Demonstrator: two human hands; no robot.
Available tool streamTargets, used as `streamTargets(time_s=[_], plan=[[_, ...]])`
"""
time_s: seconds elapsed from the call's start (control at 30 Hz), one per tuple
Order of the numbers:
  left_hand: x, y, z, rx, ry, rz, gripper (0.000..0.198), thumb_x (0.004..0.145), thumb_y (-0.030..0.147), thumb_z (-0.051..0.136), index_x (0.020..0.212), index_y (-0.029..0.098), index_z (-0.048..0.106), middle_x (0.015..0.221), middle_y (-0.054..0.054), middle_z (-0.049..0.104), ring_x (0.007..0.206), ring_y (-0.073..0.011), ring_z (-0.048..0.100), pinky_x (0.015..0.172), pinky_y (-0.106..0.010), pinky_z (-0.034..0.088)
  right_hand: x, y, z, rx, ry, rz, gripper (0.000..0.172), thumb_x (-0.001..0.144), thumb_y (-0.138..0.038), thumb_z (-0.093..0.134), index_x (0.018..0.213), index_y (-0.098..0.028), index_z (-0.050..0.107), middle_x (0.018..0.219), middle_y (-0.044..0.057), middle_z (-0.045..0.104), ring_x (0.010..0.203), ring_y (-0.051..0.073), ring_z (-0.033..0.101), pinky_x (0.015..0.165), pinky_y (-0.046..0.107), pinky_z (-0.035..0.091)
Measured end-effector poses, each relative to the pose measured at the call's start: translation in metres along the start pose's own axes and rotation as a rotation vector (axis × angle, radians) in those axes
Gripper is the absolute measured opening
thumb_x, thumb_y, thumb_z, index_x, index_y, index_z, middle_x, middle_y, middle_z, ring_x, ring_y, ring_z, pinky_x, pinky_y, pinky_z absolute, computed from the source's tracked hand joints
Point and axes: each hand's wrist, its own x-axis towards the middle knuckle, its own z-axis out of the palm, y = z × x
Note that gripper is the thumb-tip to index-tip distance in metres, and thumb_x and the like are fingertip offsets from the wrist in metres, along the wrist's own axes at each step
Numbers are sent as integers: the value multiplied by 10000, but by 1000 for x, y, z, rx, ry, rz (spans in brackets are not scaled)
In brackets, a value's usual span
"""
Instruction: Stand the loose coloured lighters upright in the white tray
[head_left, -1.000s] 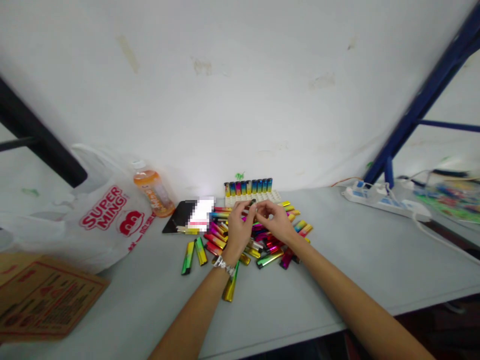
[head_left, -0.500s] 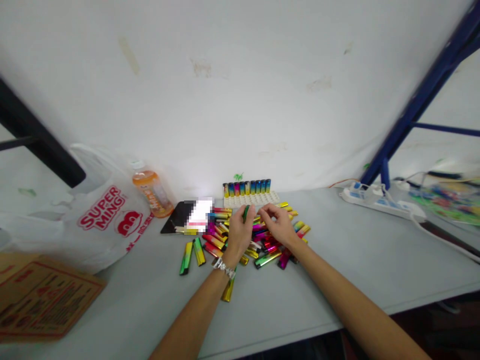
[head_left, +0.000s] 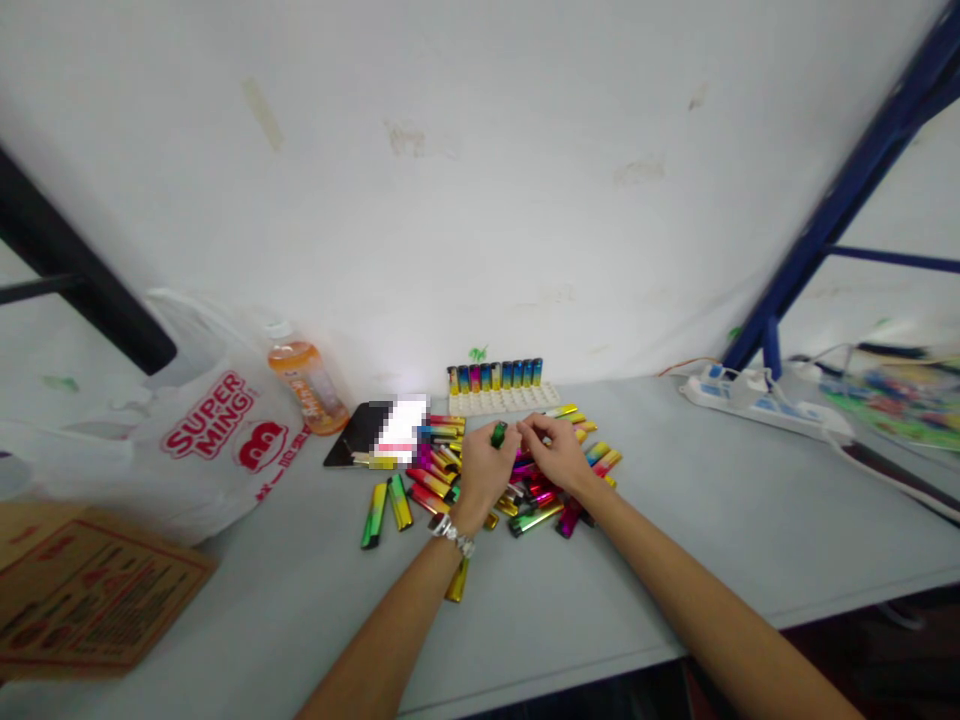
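My left hand (head_left: 484, 465), with a metal watch at the wrist, is closed around a green lighter (head_left: 499, 433) whose end shows above the fist. Close beside it, fingertips near the left hand's, my right hand (head_left: 556, 455) is pinched; anything between its fingers is too small to make out. Both hands are above a pile of shiny lighters (head_left: 431, 478) in red, yellow, green and purple. Behind them a white rack (head_left: 506, 402) with round holes holds a back row of several upright lighters (head_left: 495, 376), many of them blue.
Left of the pile lie a dark phone (head_left: 360, 437) with a blurred bright screen and two green-yellow lighters (head_left: 386, 505). Farther left are an orange drink bottle (head_left: 306, 380), a white plastic bag (head_left: 217, 430) and a cardboard box (head_left: 105, 590). A power strip (head_left: 765, 400) lies at right.
My left hand has turned slightly and shifted right, closer to my right hand. The end of the green lighter now points more toward me. The view has moved slightly.
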Motion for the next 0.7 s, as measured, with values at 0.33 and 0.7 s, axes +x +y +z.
streamTargets(time_s=[0.33,0.7], plan=[[0,-3,1,-3,18,-4,384,843,392,477,528,191,385,474,50,375,491,-96,344,489,-241,240,-2,0,0,20,7,1,358,918,-394,485,627,-188,522,533,-31,468,504,113,420,526,245,363],[-4,-1,-1,-27,1,11,449,838,469,535,525,185,385,489,56,357,494,-86,319,490,-242,231,-1,1,-1,0,26,4,352,903,-373,486,608,-187,526,526,-26,486,497,112,413,525,244,370]])
